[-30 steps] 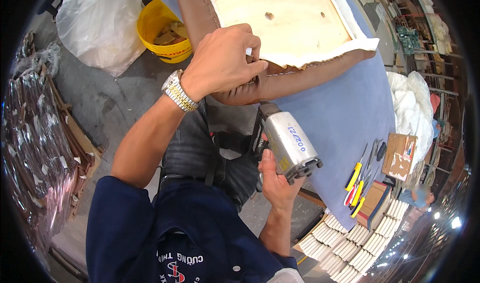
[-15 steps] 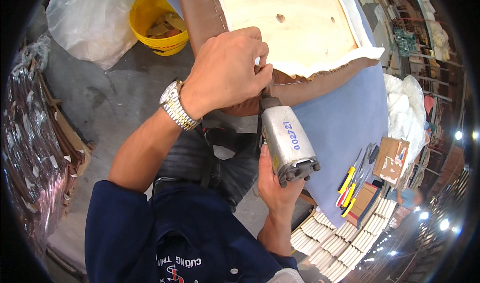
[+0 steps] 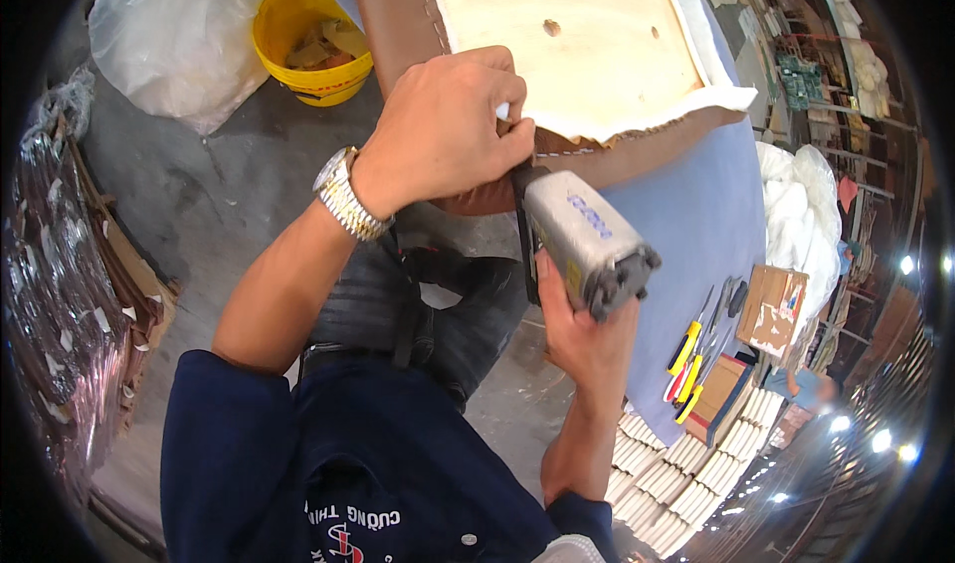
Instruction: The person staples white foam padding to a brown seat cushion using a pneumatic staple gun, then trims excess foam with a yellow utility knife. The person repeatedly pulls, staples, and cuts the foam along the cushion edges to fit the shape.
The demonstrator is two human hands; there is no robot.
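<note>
My right hand is wrapped round the grip of a silver-grey staple gun, whose nose points at the corner of an upholstered panel. Brown leather with a stitched edge runs along the panel's sides. Inside it lie white padding and a pale wooden board with two holes. With fingers pinched, my left hand grips the leather edge at the near corner, just beside the gun's nose. A bit of white shows between those fingers; my hand hides the exact hold.
Blue cloth covers the work surface under the panel. On it, to the right, lie yellow-handled screwdrivers and a cardboard box. A yellow bucket of scraps and a plastic bag stand at the far left. Staple strips sit lower right.
The staple gun has tilted, its back end swinging up and to the right with my right hand. My left hand keeps its pinch at the corner, shifting only slightly.
</note>
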